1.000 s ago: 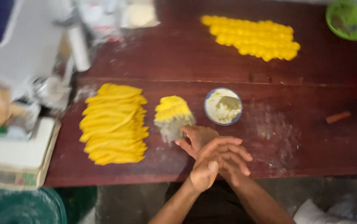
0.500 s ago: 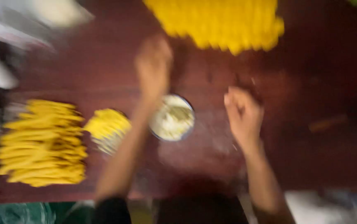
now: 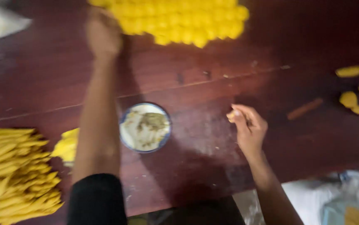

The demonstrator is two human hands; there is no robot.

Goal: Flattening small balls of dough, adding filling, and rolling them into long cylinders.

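A: so what else is sitting on that dark red wooden counter?

B: Bottom left there's a big heap of long yellow strips, and a smaller yellow stack just beside it. Near the middle is a small round bowl with a blue rim, holding something whitish and greenish, kinda smeared.

A: and on the right?

B: A few loose yellow oval pieces scattered near the edge, plus a short brown stick lying at a slant close to them. Some crumbs along the plank seam too. Below the counter edge, bottom right, pale stuff, too blurry to tell.
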